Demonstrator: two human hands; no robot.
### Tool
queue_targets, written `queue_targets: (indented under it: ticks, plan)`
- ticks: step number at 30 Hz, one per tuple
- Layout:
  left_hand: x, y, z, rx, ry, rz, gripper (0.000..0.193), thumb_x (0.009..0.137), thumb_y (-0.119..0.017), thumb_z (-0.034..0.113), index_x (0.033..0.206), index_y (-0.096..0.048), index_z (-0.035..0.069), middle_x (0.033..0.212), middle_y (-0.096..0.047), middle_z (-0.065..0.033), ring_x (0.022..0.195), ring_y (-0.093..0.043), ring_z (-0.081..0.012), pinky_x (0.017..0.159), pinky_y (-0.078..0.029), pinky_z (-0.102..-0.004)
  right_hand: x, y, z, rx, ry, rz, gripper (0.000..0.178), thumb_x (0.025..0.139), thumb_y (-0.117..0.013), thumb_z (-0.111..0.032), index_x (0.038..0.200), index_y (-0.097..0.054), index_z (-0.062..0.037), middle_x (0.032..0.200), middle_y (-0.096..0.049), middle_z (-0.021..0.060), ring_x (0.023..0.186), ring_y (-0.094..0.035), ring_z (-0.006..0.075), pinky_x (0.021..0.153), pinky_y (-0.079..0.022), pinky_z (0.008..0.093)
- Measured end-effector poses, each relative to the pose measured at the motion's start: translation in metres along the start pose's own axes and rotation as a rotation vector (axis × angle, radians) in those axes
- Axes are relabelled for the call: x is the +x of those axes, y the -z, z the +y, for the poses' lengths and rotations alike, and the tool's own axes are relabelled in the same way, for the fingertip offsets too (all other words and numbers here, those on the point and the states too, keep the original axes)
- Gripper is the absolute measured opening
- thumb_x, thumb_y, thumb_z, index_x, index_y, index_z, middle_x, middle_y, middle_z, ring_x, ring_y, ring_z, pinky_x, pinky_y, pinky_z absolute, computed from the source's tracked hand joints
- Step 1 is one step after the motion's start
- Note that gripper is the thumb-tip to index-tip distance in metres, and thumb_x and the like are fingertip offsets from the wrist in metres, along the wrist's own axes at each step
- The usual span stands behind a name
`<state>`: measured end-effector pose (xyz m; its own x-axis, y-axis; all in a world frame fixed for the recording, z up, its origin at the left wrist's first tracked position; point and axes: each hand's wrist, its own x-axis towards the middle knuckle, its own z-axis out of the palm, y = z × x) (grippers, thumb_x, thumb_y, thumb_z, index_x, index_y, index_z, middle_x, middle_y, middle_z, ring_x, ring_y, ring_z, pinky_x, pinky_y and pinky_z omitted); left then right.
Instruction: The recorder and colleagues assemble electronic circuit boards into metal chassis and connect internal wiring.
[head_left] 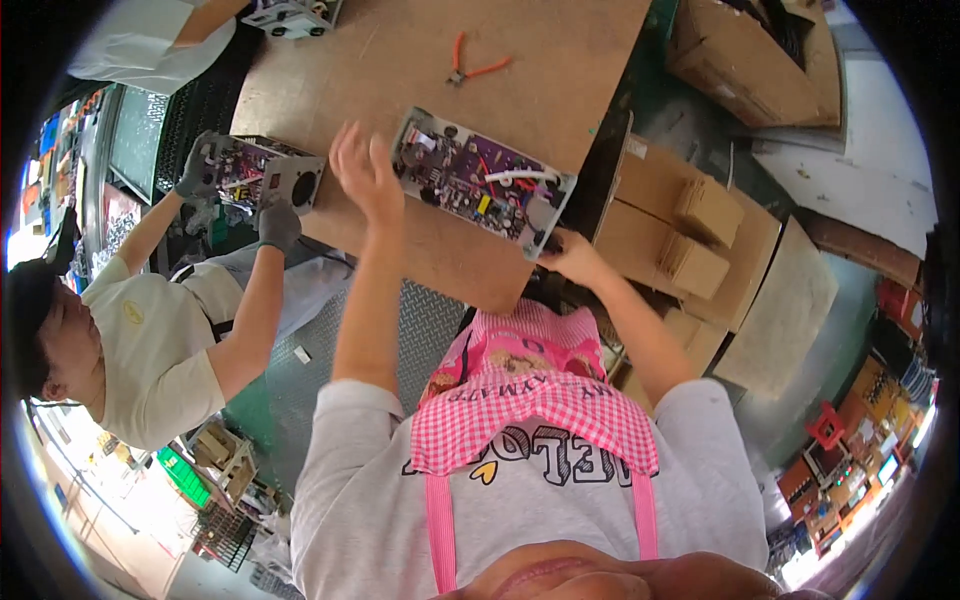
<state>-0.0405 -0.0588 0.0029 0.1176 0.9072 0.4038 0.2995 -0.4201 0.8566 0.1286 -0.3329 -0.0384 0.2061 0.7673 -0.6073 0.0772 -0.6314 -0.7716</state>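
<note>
An open metal case with a purple circuit board [480, 180] lies at an angle on the brown table, its coloured wires and a white cable loop exposed. My left hand [368, 178] is raised just beside the case's left end, fingers stretched out and holding nothing. At the opposite, near right end, my right hand [575, 258] has its fingers closed around the case's end, by a dark part there. Its fingertips are partly hidden. Farther back on the table lie orange-handled pliers [460, 74], their handles spread.
On the left, a co-worker in grey gloves [278, 222] holds a similar circuit-board case [265, 178]. Another person's arm [208, 20] is near a third unit [292, 16] at the far left. Cardboard boxes [700, 240] stand close on the right, with another large carton [755, 70] beyond.
</note>
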Motion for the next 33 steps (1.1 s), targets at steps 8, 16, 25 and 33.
queue_targets:
  ticks: [8, 16, 25, 33]
  plan:
    - [-0.182, 0.026, -0.065, -0.455, 1.502, 0.155, 0.050, 0.093, -0.054, 0.044, 0.128, -0.049, 0.008, 0.123, -0.052, -0.0051, 0.112, -0.049, -0.0204, 0.087, -0.044, -0.0339, -0.013, -0.023, 0.010, 0.588, -0.236, 0.070, 0.061, 0.086, -0.057, -0.001, 0.143, -0.034, -0.0027, 0.075, -0.061, 0.0096, 0.062, -0.062, 0.0196, 0.055, -0.047, 0.0294]
    - [-0.232, 0.037, -0.090, -0.455, 1.327, -0.160, 0.034, 0.094, -0.056, 0.036, 0.112, -0.054, 0.007, 0.097, -0.058, -0.0027, 0.076, -0.052, -0.0115, 0.062, -0.042, -0.0276, -0.017, -0.094, -0.015, 0.696, -0.229, 0.061, 0.032, 0.076, -0.062, 0.003, 0.106, -0.054, -0.0049, 0.066, -0.052, 0.0019, 0.049, -0.045, 0.0124, 0.043, -0.033, 0.0277]
    - [-0.239, 0.098, -0.072, -0.460, 1.480, -0.315, 0.034, 0.093, -0.055, 0.037, 0.107, -0.059, 0.007, 0.088, -0.059, -0.0013, 0.075, -0.053, -0.0130, 0.067, -0.044, -0.0298, 0.003, -0.160, -0.047, 0.613, -0.288, 0.160, 0.023, 0.083, -0.068, -0.008, 0.100, -0.054, -0.0071, 0.070, -0.058, 0.0042, 0.054, -0.054, 0.0131, 0.047, -0.039, 0.0258]
    - [-0.230, 0.036, -0.051, -0.985, 1.982, -0.232, 0.062, 0.097, -0.031, 0.059, 0.118, -0.057, 0.007, 0.103, -0.061, -0.0086, 0.092, -0.057, -0.0249, 0.081, -0.048, -0.0423, -0.008, -0.131, -0.016, 0.366, -0.163, -0.020, 0.027, 0.085, -0.068, -0.013, 0.110, -0.059, -0.0037, 0.082, -0.062, 0.0013, 0.071, -0.057, 0.0104, 0.064, -0.044, 0.0239]
